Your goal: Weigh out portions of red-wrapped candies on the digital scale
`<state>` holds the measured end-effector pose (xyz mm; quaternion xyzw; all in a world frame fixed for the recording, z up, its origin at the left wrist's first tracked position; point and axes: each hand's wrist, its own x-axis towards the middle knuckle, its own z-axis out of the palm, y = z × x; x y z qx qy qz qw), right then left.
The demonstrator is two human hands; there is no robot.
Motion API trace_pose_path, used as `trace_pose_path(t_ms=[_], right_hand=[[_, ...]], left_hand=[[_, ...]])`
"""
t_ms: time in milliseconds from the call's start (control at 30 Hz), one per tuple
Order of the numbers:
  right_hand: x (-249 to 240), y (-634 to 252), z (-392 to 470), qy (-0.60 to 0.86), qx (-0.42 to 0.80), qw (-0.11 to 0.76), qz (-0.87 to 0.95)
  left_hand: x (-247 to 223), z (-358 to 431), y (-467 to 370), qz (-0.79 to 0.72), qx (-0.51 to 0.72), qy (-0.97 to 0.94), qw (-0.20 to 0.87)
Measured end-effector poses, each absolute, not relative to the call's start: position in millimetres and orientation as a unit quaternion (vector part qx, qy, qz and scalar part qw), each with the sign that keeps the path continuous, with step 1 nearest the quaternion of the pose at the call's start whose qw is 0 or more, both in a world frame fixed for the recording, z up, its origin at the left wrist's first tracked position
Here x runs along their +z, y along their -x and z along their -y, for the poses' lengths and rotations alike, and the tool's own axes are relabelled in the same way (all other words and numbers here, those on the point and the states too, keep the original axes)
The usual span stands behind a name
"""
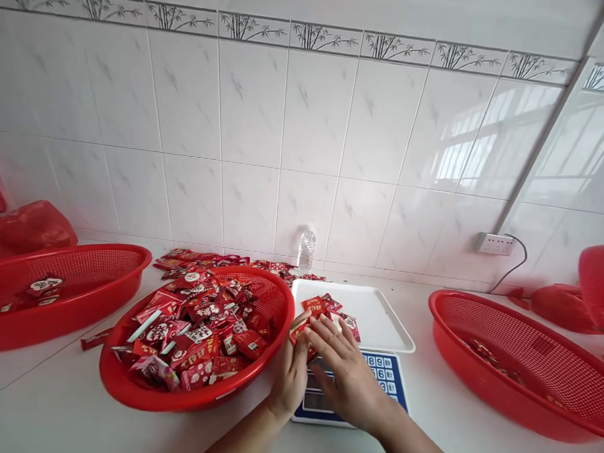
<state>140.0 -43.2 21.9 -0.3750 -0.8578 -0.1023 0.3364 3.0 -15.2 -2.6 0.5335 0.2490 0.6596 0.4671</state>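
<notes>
Several small red packets (299, 328) are gripped in my left hand (290, 381), between the basket and the scale. My right hand (346, 370) reaches over the scale keypad, its fingers stretched out and resting against those packets; its thumb is partly tucked below. Beyond my fingertips, a few more red packets (350, 326) lie on the white tray (383, 317) of the digital scale (398, 384). To the left stands a red oval basket (194, 401) heaped with red packets (202, 332). My hands hide part of the scale's display and keys.
Other red baskets stand at the far left (68, 320) and far right (495, 388), each with a few packets inside. Loose packets (180, 254) and a clear plastic bottle (307, 250) sit near the tiled wall. A socket (496, 244) has a black cable.
</notes>
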Motion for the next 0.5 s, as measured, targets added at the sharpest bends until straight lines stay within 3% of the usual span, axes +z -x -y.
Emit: trace_pose_path(t_ms=[133, 333, 500], right_hand=[[32, -171, 29, 0.45, -0.051, 0.346, 0.822], [38, -181, -4, 0.507, 0.088, 0.287, 0.808], [48, -171, -18, 0.543, 0.093, 0.256, 0.794]], left_hand=[[-9, 21, 7, -0.245, 0.643, -0.556, 0.466], [-2, 33, 1, -0.249, 0.617, -0.54, 0.515], [-1, 29, 1, -0.258, 0.616, -0.523, 0.53]])
